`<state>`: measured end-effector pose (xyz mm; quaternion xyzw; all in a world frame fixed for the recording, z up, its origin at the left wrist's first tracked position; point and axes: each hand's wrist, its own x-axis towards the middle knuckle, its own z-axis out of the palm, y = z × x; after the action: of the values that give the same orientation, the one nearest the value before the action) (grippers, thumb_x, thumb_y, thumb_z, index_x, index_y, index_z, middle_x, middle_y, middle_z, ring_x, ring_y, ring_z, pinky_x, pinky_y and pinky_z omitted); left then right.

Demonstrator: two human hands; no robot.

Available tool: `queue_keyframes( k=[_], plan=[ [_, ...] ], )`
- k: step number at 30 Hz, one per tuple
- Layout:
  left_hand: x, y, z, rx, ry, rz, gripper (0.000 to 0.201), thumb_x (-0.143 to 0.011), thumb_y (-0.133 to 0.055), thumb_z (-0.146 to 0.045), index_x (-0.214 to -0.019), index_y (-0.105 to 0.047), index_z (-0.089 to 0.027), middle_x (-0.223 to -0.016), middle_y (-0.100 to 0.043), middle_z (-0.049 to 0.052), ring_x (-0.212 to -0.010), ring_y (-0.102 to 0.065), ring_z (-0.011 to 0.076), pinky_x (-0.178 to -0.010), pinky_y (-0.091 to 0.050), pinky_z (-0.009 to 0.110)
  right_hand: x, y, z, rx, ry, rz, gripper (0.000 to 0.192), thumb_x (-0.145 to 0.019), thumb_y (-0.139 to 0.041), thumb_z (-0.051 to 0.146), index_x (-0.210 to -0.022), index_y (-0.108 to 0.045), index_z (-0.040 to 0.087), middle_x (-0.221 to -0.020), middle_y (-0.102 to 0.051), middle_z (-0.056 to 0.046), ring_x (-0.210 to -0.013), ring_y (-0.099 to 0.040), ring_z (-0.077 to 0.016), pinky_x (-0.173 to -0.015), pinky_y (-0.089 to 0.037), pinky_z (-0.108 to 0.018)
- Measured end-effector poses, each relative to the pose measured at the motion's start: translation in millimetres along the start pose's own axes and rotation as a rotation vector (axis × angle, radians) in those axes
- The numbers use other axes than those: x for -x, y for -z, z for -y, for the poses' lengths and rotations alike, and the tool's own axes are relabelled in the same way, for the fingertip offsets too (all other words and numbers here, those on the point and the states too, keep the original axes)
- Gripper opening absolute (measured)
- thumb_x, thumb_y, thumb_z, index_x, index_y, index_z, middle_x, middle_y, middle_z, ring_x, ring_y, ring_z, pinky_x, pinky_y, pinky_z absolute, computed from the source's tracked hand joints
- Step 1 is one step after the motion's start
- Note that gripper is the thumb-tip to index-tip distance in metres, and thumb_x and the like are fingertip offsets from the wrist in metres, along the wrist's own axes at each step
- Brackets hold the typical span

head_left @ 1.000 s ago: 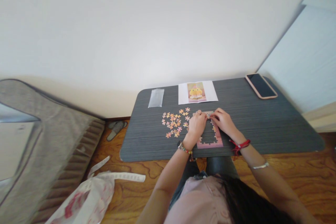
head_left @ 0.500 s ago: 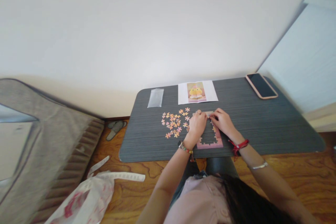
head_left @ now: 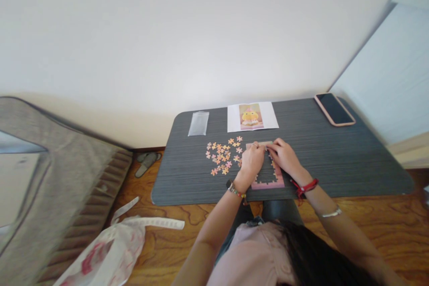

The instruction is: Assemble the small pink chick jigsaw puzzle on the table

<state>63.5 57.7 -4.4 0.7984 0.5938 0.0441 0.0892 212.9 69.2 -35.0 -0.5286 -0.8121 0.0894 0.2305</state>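
Head view: the left hand [head_left: 252,159] and right hand [head_left: 284,156] are shifting only slightly, their fingertips almost meeting over the far edge of the puzzle border [head_left: 268,185], whose interior is remaining unfilled. Whether either is pinching a piece cannot be told; loose pieces [head_left: 219,158] are lying to the left.

Both arms [head_left: 217,217] stretch forward, angled inward; the left hand [head_left: 253,160] and right hand [head_left: 284,156] nearly meet, fingers [head_left: 276,145] bent down.
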Motion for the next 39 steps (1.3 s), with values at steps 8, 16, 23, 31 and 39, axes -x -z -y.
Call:
queue_keyframes(
  k=[8, 16, 23, 31, 39],
  plan=[
    [5.7, -1.2, -2.3, -0.042, -0.02, 0.035, 0.03, -0.094, -0.028, -0.022, -0.11, -0.053, -0.02, -0.098, -0.058, 0.008, -0.085, -0.062, 0.0165, -0.065, -0.049, 0.024, 5.7, 9.5, 12.4, 0.23, 0.041, 0.064, 0.027, -0.087, -0.042, 0.019, -0.096, -0.067, 0.018, -0.086, -0.058, -0.008, -0.073, -0.051, -0.018, -0.068, -0.036, -0.029],
    [25.2, 11.1, 7.4, 0.03, 0.003, 0.029, 0.03, -0.093, -0.03, -0.022, -0.116, -0.05, -0.019, -0.101, -0.059, 0.007, -0.089, -0.06, 0.015, -0.073, -0.048, 0.023, 15.6, 6.2, 13.1, 0.237, 0.057, 0.075, 0.027, -0.088, -0.041, 0.018, -0.097, -0.067, 0.02, -0.089, -0.058, -0.008, -0.075, -0.052, -0.0169, -0.066, -0.035, -0.028],
    [56.5, 26.2, 25.9, 0.016, 0.145, 0.046, 0.027, -0.093, -0.033, -0.031, -0.109, -0.053, -0.023, -0.096, -0.056, 0.005, -0.084, -0.059, 0.0148, -0.069, -0.046, 0.023, 18.8, 10.0, 5.0, 0.054, 0.003, 0.032, 0.029, -0.088, -0.041, 0.024, -0.108, -0.062, 0.019, -0.091, -0.055, -0.008, -0.082, -0.054, -0.0191, -0.073, -0.042, -0.03],
    [52.3, 25.2, 28.3, -0.075, 0.141, 0.051, 0.044, -0.081, -0.058, -0.034, -0.122, -0.046, -0.028, -0.105, -0.051, 0.009, -0.105, -0.047, 0.0252, -0.086, -0.042, 0.036, 22.2, 19.2, -24.4, -0.103, 0.021, 0.149, 0.046, -0.084, -0.05, 0.04, -0.126, -0.049, 0.023, -0.098, -0.048, -0.007, -0.09, -0.055, -0.0214, -0.08, -0.047, -0.036],
    [49.0, 24.8, 26.6, -0.071, 0.161, 0.042, 0.037, -0.084, -0.053, -0.031, -0.121, -0.048, -0.029, -0.11, -0.048, 0.01, -0.104, -0.044, 0.0256, -0.086, -0.04, 0.038, 17.5, 21.0, -23.8, -0.081, 0.025, 0.173, 0.04, -0.084, -0.05, 0.037, -0.12, -0.054, 0.023, -0.096, -0.049, -0.006, -0.086, -0.056, -0.0203, -0.078, -0.048, -0.035]
  ],
)
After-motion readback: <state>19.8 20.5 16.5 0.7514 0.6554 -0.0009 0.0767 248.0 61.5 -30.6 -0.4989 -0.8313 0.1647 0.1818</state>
